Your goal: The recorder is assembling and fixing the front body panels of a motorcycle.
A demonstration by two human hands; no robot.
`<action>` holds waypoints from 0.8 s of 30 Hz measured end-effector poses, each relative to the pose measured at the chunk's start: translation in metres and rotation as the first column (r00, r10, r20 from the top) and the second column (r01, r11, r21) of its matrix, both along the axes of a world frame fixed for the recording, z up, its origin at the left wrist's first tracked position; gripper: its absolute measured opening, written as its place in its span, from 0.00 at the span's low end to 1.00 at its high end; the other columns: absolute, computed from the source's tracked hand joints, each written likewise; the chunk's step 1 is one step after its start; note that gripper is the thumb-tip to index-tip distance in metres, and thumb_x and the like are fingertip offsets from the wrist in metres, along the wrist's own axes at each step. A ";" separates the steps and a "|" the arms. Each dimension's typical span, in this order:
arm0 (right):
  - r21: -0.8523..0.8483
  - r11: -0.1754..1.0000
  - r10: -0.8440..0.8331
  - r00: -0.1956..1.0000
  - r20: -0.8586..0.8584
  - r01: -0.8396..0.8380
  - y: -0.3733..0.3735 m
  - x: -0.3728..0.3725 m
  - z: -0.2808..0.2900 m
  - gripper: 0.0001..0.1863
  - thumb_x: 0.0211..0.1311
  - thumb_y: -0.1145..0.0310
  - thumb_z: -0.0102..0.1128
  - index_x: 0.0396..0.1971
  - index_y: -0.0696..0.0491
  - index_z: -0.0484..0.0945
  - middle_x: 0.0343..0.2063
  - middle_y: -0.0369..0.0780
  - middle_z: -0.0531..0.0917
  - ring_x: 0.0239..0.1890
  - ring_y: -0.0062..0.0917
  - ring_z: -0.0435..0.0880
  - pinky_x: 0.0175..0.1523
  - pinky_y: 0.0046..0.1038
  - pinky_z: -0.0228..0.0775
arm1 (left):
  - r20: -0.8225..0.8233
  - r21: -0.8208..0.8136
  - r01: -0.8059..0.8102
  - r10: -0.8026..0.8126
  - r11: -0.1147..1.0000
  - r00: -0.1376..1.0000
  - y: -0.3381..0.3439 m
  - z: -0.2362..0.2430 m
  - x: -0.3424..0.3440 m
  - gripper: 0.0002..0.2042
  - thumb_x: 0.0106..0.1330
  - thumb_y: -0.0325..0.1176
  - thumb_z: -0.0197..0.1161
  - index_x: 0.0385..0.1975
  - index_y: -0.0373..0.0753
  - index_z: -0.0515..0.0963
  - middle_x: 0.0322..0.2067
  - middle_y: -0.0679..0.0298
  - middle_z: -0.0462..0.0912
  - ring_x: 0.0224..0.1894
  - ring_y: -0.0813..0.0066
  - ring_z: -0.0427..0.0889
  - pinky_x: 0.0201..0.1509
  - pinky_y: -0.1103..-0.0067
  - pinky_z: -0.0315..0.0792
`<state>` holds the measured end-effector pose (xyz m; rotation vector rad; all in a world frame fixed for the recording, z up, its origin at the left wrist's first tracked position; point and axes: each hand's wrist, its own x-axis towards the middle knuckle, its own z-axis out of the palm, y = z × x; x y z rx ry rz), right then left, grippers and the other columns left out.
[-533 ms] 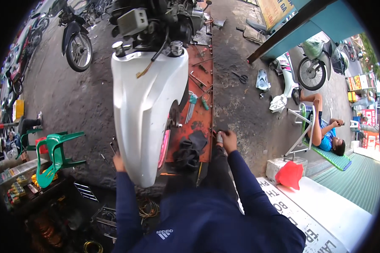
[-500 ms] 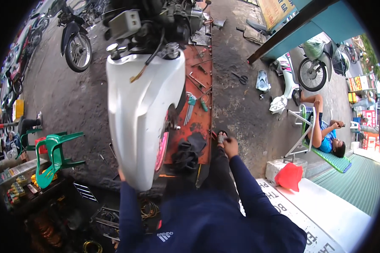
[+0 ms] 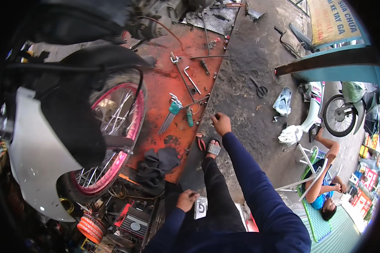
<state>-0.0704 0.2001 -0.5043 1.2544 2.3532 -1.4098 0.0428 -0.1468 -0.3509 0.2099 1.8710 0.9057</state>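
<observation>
My right hand (image 3: 221, 123) hangs over the ground just right of the red metal platform (image 3: 156, 105), its fingers curled. What it holds, if anything, is hidden. Close to it on the platform lie a green-handled tool (image 3: 190, 117) and a hex key set (image 3: 172, 109) in a green holder. Red-handled pliers (image 3: 201, 143) are by my foot. Lower down, near my leg, my left hand (image 3: 185, 201) is closed, with a small dark bit at its fingertips that I cannot make out. A motorcycle's pink-rimmed front wheel (image 3: 133, 122) and silver panel (image 3: 42, 160) stand to the left.
A black cloth (image 3: 156, 166), an L-shaped wrench (image 3: 193, 80) and several long tools lie on the platform. Scissors (image 3: 259, 88) and a clear lamp cover (image 3: 283, 101) lie on the ground. At right, a person reclines on a green lounger (image 3: 314, 215). An orange coil (image 3: 90, 227) sits at lower left.
My view has turned right, so the silver panel and wheel now sit further left. My left hand has come away from the panel to beside my leg. My right arm now reaches further forward.
</observation>
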 end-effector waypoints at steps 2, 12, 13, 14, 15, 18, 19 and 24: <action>0.003 1.000 -0.019 0.996 -0.086 0.019 0.012 -0.008 -0.008 0.13 0.57 0.65 0.63 0.33 0.61 0.79 0.25 0.48 0.84 0.29 0.34 0.85 0.35 0.32 0.74 | 0.252 -0.052 -0.164 0.172 0.985 0.952 0.034 0.002 0.015 0.08 0.65 0.34 0.63 0.34 0.34 0.79 0.28 0.64 0.82 0.32 0.82 0.80 0.36 0.83 0.72; -0.407 0.883 0.332 0.923 0.193 -0.233 -0.042 0.203 0.042 0.15 0.54 0.65 0.65 0.35 0.60 0.80 0.23 0.48 0.83 0.27 0.37 0.85 0.33 0.36 0.75 | 0.177 -0.367 -0.216 0.296 0.905 0.939 0.024 -0.032 0.035 0.16 0.64 0.42 0.63 0.25 0.32 0.78 0.21 0.56 0.81 0.24 0.70 0.82 0.33 0.73 0.75; -0.650 0.754 0.267 0.861 0.433 0.093 -0.048 0.215 0.066 0.16 0.55 0.62 0.68 0.34 0.61 0.80 0.19 0.43 0.83 0.25 0.29 0.85 0.29 0.30 0.75 | 0.156 -0.381 -0.252 0.330 0.890 0.931 0.025 -0.038 0.039 0.16 0.64 0.42 0.63 0.25 0.32 0.78 0.21 0.56 0.81 0.24 0.70 0.82 0.33 0.73 0.75; -0.681 0.678 0.196 0.824 0.532 0.279 -0.061 0.239 0.072 0.17 0.56 0.61 0.69 0.35 0.60 0.80 0.22 0.40 0.83 0.27 0.24 0.84 0.28 0.26 0.75 | 0.058 -0.394 -0.110 0.144 0.913 0.988 0.033 -0.049 0.034 0.16 0.62 0.42 0.64 0.25 0.33 0.78 0.21 0.56 0.81 0.24 0.68 0.81 0.34 0.71 0.74; -0.735 0.624 0.083 0.913 0.399 0.265 -0.077 0.272 0.072 0.13 0.55 0.67 0.71 0.34 0.59 0.78 0.27 0.40 0.83 0.29 0.23 0.83 0.28 0.25 0.76 | -0.031 -0.412 0.043 -0.061 0.910 0.998 0.044 -0.062 0.025 0.15 0.61 0.42 0.65 0.25 0.33 0.78 0.22 0.56 0.82 0.25 0.65 0.81 0.34 0.70 0.74; -0.754 0.531 -0.062 0.905 0.420 0.386 -0.116 0.299 0.072 0.07 0.57 0.76 0.67 0.28 0.57 0.75 0.23 0.37 0.80 0.24 0.21 0.81 0.26 0.23 0.73 | -0.079 -0.417 0.058 -0.100 0.907 0.992 0.082 -0.043 -0.002 0.14 0.58 0.44 0.66 0.28 0.37 0.79 0.27 0.54 0.80 0.33 0.55 0.81 0.39 0.67 0.74; -0.736 0.559 -0.046 0.900 0.433 0.383 -0.118 0.297 0.080 0.06 0.59 0.74 0.65 0.28 0.57 0.75 0.21 0.37 0.80 0.22 0.21 0.80 0.24 0.22 0.72 | -0.150 -0.363 0.064 -0.126 0.929 0.981 0.087 -0.038 -0.001 0.15 0.56 0.45 0.67 0.29 0.38 0.79 0.29 0.53 0.80 0.37 0.52 0.81 0.41 0.65 0.74; -0.629 0.722 -0.013 0.914 0.406 0.289 -0.120 0.318 0.073 0.11 0.65 0.66 0.61 0.26 0.58 0.75 0.16 0.38 0.79 0.16 0.20 0.78 0.21 0.22 0.69 | 0.032 -0.073 -0.056 0.058 0.996 0.998 0.078 -0.045 0.043 0.06 0.58 0.31 0.65 0.33 0.38 0.78 0.32 0.57 0.80 0.35 0.59 0.81 0.41 0.68 0.74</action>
